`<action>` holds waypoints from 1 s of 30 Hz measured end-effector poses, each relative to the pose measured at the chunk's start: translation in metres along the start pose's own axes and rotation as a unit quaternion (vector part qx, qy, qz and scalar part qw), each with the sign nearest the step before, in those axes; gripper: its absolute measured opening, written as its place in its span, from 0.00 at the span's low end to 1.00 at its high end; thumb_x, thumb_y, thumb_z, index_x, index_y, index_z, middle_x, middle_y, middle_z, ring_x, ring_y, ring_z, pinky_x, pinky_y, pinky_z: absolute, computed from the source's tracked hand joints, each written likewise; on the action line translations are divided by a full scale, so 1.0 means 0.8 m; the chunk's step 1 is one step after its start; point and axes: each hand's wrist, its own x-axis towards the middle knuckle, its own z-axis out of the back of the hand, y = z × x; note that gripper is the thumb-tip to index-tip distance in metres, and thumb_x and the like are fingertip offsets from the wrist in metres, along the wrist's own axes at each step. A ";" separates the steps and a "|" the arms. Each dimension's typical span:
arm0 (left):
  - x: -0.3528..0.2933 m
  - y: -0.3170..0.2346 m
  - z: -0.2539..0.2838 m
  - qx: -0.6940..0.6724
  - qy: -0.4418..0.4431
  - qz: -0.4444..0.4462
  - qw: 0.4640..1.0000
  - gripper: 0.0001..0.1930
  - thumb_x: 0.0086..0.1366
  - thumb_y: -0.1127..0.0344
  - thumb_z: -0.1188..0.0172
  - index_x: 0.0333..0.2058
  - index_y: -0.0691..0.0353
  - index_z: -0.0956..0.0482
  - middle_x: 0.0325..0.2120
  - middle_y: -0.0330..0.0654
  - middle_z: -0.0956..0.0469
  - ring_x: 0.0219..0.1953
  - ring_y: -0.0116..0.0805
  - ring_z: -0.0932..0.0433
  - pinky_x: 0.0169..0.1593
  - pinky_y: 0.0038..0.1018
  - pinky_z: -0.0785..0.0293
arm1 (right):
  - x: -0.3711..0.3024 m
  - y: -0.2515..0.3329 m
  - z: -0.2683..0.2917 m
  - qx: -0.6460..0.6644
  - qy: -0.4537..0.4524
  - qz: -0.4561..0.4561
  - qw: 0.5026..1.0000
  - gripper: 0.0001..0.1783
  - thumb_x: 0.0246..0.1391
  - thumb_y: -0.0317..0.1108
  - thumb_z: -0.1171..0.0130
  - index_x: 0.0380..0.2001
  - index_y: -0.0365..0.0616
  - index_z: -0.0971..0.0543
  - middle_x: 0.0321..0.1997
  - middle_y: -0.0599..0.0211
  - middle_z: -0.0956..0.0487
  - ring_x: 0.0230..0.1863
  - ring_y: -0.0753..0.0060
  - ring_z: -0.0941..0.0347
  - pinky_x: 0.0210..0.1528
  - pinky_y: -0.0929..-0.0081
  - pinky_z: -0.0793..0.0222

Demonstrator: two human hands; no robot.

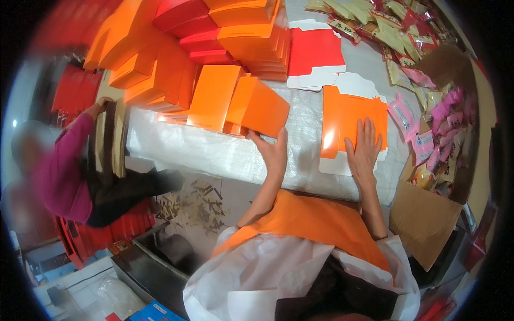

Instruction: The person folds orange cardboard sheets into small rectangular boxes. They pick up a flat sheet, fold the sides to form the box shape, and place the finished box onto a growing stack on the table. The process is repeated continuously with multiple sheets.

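Observation:
My left hand grips the near end of a folded orange box, thumb at its right corner and fingers at the lower left. That box leans against another standing orange box. Further right, my right hand lies with fingers stretched out on a flat orange carton blank with white flaps. Beyond this blank is a flat red carton blank, also with white flaps.
Orange box stacks and red boxes fill the table's far left. Wrapped snack packets lie at the far right. An open cardboard box holds pink packets. On the left sits another person in a purple top.

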 end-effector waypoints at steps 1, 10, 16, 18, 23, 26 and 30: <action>0.012 0.000 -0.005 -0.029 -0.004 0.002 1.000 0.31 0.54 0.70 0.44 0.54 0.72 0.48 0.47 0.51 0.39 0.51 0.40 0.40 0.56 0.30 0.47 | 0.000 -0.001 -0.001 -0.002 0.000 0.002 1.000 0.32 0.52 0.43 0.52 0.58 0.40 0.44 0.64 0.55 0.50 0.66 0.60 0.59 0.62 0.51 0.71; 0.044 -0.102 0.078 -0.063 -0.007 -0.068 0.996 0.24 0.62 0.69 0.51 0.55 0.71 0.45 0.49 0.46 0.36 0.45 0.29 0.32 0.46 0.20 0.35 | -0.003 -0.011 -0.011 -0.008 -0.013 0.014 1.000 0.30 0.52 0.42 0.53 0.57 0.43 0.42 0.64 0.57 0.49 0.66 0.59 0.58 0.62 0.51 0.69; 0.118 -0.117 0.143 -0.083 -0.068 -0.062 0.992 0.20 0.64 0.62 0.52 0.48 0.71 0.38 0.43 0.44 0.32 0.45 0.27 0.32 0.47 0.23 0.34 | -0.004 -0.011 -0.012 -0.001 -0.023 0.023 0.999 0.30 0.52 0.43 0.53 0.57 0.44 0.41 0.64 0.57 0.48 0.65 0.58 0.58 0.62 0.50 0.69; 0.129 -0.094 0.147 -0.168 -0.104 -0.070 0.978 0.20 0.64 0.60 0.53 0.48 0.70 0.39 0.42 0.44 0.32 0.45 0.28 0.32 0.47 0.24 0.34 | -0.004 -0.012 -0.015 -0.007 -0.025 0.027 0.999 0.30 0.52 0.43 0.53 0.57 0.44 0.41 0.64 0.57 0.48 0.65 0.58 0.57 0.62 0.50 0.69; 0.140 -0.107 0.107 -0.142 -0.243 -0.101 0.954 0.22 0.66 0.56 0.58 0.52 0.65 0.45 0.48 0.46 0.40 0.49 0.35 0.36 0.51 0.29 0.36 | -0.005 -0.014 -0.014 0.010 -0.026 0.022 0.999 0.29 0.52 0.43 0.53 0.57 0.44 0.41 0.63 0.57 0.47 0.65 0.57 0.57 0.62 0.49 0.69; 0.150 -0.098 0.105 -0.174 -0.287 -0.041 0.941 0.21 0.66 0.56 0.59 0.52 0.63 0.44 0.47 0.46 0.39 0.48 0.35 0.36 0.49 0.30 0.34 | -0.005 -0.016 -0.015 -0.008 -0.015 0.021 1.000 0.30 0.51 0.43 0.52 0.57 0.45 0.41 0.63 0.57 0.47 0.65 0.57 0.56 0.61 0.47 0.68; 0.097 -0.094 0.081 0.157 -0.330 -0.358 0.859 0.18 0.66 0.64 0.60 0.52 0.64 0.43 0.50 0.48 0.39 0.50 0.41 0.36 0.53 0.35 0.39 | -0.005 -0.017 -0.011 -0.029 -0.002 0.023 0.999 0.31 0.50 0.43 0.49 0.57 0.46 0.41 0.63 0.57 0.46 0.64 0.58 0.54 0.60 0.44 0.68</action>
